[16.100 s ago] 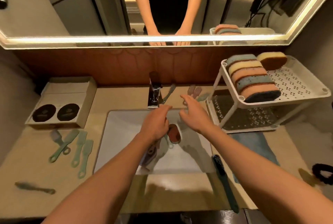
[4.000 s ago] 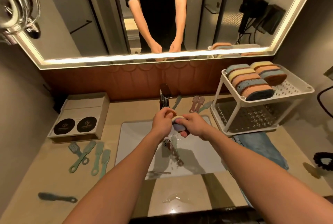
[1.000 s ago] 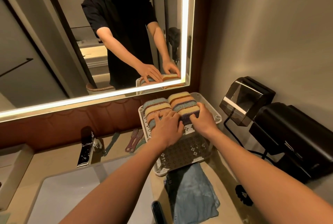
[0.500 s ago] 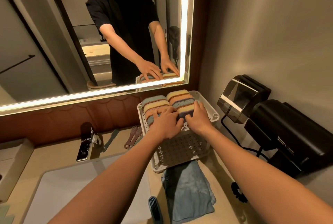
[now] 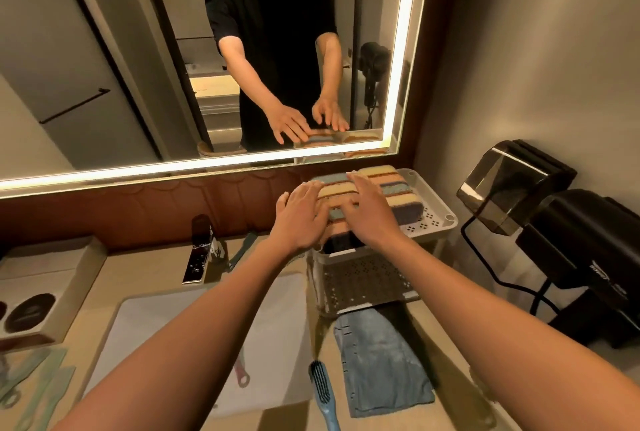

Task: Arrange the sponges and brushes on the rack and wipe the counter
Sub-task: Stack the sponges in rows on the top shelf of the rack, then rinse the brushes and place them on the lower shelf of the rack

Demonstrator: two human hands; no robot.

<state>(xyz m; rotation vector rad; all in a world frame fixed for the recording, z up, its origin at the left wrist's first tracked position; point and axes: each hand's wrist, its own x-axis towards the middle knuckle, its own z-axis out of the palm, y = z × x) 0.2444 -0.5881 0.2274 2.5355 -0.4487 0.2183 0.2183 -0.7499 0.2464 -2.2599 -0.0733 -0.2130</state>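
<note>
Several striped sponges [image 5: 398,188] in blue, yellow and pink lie packed in two rows on the top tier of a white two-tier rack [image 5: 434,219]. My left hand [image 5: 301,214] rests flat with spread fingers on the left row. My right hand [image 5: 367,209] lies flat on the sponges beside it, fingers also apart. Neither hand grips anything. A blue brush [image 5: 323,392] lies on the counter by the sink's right edge. Green brushes [image 5: 41,385] lie at the far left, and a pink one [image 5: 240,373] sits in the sink.
A blue cloth [image 5: 384,358] lies on the counter under the rack's front. The white sink [image 5: 145,330] and chrome tap [image 5: 199,250] are to the left, with a tray box [image 5: 45,292] beyond. A black hair dryer holder [image 5: 588,257] fills the right wall.
Over the last second both hands opened out flat on the sponges. Earlier they squeezed a sponge over the sink, and the rack's right row has gained sponges since.
</note>
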